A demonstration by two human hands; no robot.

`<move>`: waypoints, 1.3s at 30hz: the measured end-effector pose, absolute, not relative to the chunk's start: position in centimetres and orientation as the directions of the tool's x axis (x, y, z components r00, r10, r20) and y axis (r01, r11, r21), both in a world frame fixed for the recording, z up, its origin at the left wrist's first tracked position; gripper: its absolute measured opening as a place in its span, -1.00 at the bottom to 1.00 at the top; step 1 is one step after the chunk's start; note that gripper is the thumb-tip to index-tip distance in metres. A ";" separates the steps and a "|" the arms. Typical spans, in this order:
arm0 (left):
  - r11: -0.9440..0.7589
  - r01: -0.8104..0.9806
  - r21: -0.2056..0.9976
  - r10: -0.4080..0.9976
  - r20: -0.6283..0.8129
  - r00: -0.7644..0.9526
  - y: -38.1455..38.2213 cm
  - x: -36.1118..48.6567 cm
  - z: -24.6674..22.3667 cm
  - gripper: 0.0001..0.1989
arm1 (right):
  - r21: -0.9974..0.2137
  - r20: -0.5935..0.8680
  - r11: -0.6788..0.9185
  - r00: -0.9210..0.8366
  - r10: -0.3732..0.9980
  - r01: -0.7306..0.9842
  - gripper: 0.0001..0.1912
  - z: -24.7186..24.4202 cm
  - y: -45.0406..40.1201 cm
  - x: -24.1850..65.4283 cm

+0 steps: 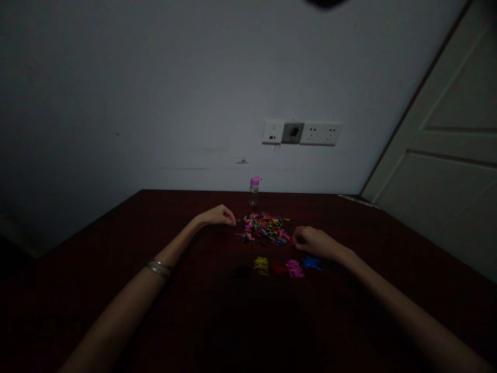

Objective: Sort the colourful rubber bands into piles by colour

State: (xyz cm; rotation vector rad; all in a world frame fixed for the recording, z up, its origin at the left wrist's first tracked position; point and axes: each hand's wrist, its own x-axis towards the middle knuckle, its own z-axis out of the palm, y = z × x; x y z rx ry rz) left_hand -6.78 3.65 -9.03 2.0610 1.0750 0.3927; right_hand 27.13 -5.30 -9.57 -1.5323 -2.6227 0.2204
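A mixed heap of small colourful pieces (266,228) lies on the dark red table (186,311). Nearer to me are separate small piles: yellow (261,265), red (278,268), pink (295,268) and blue (311,262). My left hand (221,215) rests closed just left of the heap, its fingers curled; anything in them is too small to make out. At the heap's right edge my right hand (310,241) has thumb and fingers pinched together, and what they hold, if anything, cannot be seen.
Behind the heap stands a clear bottle with a pink cap (254,181). The wall (194,103) with sockets (320,133) rises at the table's back edge. A pale panelled door (446,145) is at the right.
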 end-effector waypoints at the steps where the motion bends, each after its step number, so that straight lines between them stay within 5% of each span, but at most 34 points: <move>1: -0.370 0.571 0.733 0.769 -0.103 0.631 3.4 -6.7 -9.0 -0.83 | -0.174 0.011 0.482 -0.487 0.873 0.859 -0.88 -9.5 -5.3 27.1; 6: -0.425 0.642 0.639 0.709 -0.206 0.675 2.5 -6.1 -9.0 -0.76 | -0.321 -0.008 0.504 -0.534 0.846 0.802 -0.90 -8.6 -6.2 26.8; 11: -0.481 0.651 0.587 0.725 -0.152 0.672 2.2 -5.6 -9.5 -0.82 | -0.456 -0.105 0.548 -0.654 0.749 0.701 -0.88 -8.0 -7.5 26.4; 17: -0.483 0.640 0.598 0.736 -0.118 0.666 1.9 -5.2 -9.9 -0.84 | -0.424 -0.121 0.573 -0.670 0.732 0.702 -0.87 -7.6 -7.1 25.8; 31: -0.457 0.530 0.715 0.746 -0.016 0.665 1.3 -6.0 -7.1 -0.80 | -0.192 0.192 0.732 -0.707 0.681 0.653 -0.82 -9.9 -2.9 16.4; 39: -0.455 0.527 0.718 0.759 0.002 0.651 0.9 -5.9 -6.4 -0.84 | -0.263 0.156 0.717 -0.705 0.692 0.646 -0.85 -10.6 -1.9 16.4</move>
